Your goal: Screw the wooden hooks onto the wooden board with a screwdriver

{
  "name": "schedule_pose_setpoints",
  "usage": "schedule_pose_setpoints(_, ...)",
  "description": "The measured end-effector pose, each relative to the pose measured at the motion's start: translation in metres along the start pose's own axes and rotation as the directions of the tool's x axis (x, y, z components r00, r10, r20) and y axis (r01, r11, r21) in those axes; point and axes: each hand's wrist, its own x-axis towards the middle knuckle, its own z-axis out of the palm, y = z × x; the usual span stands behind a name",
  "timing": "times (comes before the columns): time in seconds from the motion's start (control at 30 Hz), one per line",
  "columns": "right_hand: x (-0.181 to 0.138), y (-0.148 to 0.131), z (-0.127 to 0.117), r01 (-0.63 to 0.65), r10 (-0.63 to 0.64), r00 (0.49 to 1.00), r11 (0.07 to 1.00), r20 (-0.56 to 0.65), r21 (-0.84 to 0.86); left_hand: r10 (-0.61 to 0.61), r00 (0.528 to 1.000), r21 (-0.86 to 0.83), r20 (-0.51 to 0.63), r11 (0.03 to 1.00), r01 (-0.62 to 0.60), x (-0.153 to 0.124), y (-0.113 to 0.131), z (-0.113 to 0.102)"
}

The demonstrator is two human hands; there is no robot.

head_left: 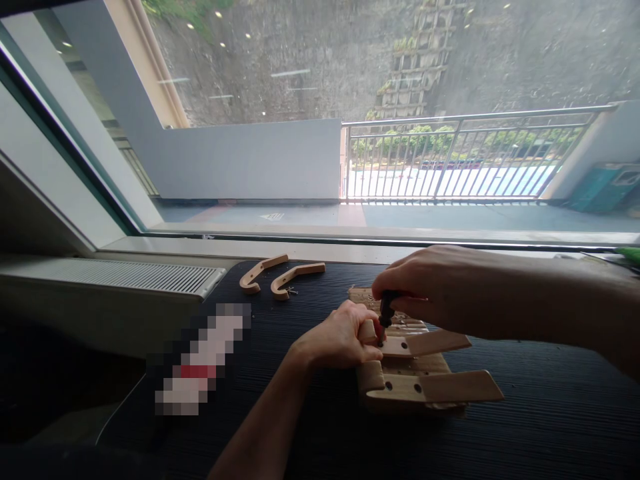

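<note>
My right hand [433, 290] is closed around the dark handle of a screwdriver [386, 310], which points down at a hole in a wooden hook [433, 344]. The fingers of my left hand [337, 337] grip that hook near its curved end, beside the screwdriver tip. Under the hook lies a wooden board [425, 366] with a rough, grooved surface. A second wooden hook [450, 388] rests across the board's near end, with two dark holes showing. Both hooks' straight ends stick out past the board's right side. Whether a screw sits under the tip is hard to see.
Two loose wooden hooks [267, 265] lie at the back left of the black table [550, 420], with small screws [292, 291] by one. A blurred-out item [200, 360] is on the left. Behind are a window sill [325, 251] and a white slatted unit [120, 277].
</note>
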Motion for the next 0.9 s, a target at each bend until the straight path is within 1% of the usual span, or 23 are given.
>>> schedule_pose_setpoints(0.1, 0.0, 0.0, 0.002, -0.041, 0.042, 0.999, 0.999, 0.004, -0.01, 0.073, 0.997, 0.106, -0.024, 0.992, -0.07, 0.001, -0.003, 0.0)
schedule_pose_setpoints(0.23, 0.001, -0.004, 0.001, -0.07, 0.069, 0.998, 0.996, -0.005, -0.052, 0.115, 0.993, 0.154, -0.009, 0.982, -0.112, 0.003, -0.007, 0.0)
schedule_pose_setpoints(0.4, 0.001, -0.01, -0.002, -0.058, 0.059, 0.998, 0.994, 0.006, -0.097, 0.118, 0.993, 0.156, -0.026, 0.981, -0.113, 0.003, -0.009, 0.001)
schedule_pose_setpoints(0.57, -0.001, -0.012, -0.008, -0.025, 0.025, 1.0, 1.0, 0.019, -0.011, 0.098, 0.995, 0.133, -0.011, 0.986, -0.096, 0.001, -0.004, 0.001)
schedule_pose_setpoints(0.73, 0.002, -0.009, -0.007, -0.02, 0.021, 0.999, 1.0, 0.033, -0.008, 0.122, 0.993, 0.157, -0.011, 0.98, -0.118, 0.001, -0.005, 0.0)
schedule_pose_setpoints(0.9, 0.004, -0.006, -0.005, -0.009, 0.01, 1.0, 0.999, 0.028, -0.039, 0.172, 0.985, 0.157, -0.009, 0.973, -0.169, 0.003, -0.009, 0.001)
